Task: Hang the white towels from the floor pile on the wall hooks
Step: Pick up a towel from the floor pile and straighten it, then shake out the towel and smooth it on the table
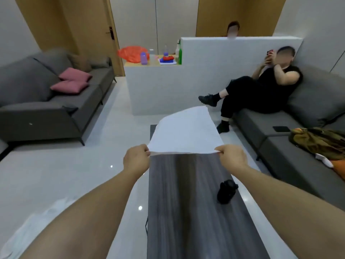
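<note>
A white towel [184,131] is stretched out flat above the far half of a dark wood-grain table [186,212]. My left hand [137,158] pinches its near left corner and my right hand [232,156] pinches its near right corner. The far edge of the towel lifts in the air toward the white partition. More white cloth [35,223] lies blurred on the floor at lower left, partly hidden by my left forearm. No wall hooks are in view.
A small black object [226,191] sits on the table's right side. A grey sofa [46,101] with pink cushions stands left. A person in black [261,92] sits on the right sofa beside clothes [321,143]. A white partition [186,81] with a cluttered counter stands ahead.
</note>
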The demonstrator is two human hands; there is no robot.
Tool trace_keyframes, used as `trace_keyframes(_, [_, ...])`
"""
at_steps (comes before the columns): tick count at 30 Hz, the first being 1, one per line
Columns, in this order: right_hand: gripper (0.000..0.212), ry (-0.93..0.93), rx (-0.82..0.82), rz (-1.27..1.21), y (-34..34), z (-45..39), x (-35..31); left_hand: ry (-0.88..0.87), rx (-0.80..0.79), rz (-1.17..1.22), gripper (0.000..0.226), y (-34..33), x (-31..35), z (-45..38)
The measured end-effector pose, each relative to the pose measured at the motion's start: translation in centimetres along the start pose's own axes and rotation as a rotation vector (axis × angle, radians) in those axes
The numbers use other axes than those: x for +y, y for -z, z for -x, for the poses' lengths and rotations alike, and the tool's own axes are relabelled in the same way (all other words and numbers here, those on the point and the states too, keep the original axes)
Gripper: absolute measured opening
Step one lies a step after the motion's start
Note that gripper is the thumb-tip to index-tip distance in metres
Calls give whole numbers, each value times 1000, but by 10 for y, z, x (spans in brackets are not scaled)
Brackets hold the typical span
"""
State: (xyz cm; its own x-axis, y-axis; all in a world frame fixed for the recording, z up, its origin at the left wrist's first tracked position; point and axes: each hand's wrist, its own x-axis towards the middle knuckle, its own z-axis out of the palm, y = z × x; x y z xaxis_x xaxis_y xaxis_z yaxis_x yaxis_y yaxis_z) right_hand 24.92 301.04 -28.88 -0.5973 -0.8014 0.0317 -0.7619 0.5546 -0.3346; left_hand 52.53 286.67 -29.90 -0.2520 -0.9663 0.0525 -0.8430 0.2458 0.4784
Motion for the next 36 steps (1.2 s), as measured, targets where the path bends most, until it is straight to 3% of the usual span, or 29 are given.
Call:
trace_keyframes(9, [36, -70, -397, 100, -170, 69, 67, 111, -343, -123, 15, -150, -112, 79])
trace_keyframes(14, [24, -107, -670, 294, -234, 100, 88, 103, -632, -290, 14, -194, -155, 116])
trace_keyframes(18, [23, -70, -995, 405, -257, 116, 99, 62, -914, -378, 22, -204, -164, 127])
trace_keyframes(23, [52, -34, -1417, 557, -237, 116, 82, 111, -1286, -427, 31, -201, -155, 123])
trace_keyframes(26, [53, 15, -1451, 626, -227, 108, 68, 99, -1267, -418, 31, -201, -153, 113])
trace_keyframes(28, [53, 39, -1404, 617, -226, 102, 64, 32, -1134, -401, 31, -201, -152, 104])
trace_keyframes(36, [15, -13, -980, 367, -266, 38, 72, 127, -756, -232, 10, -218, -155, 59])
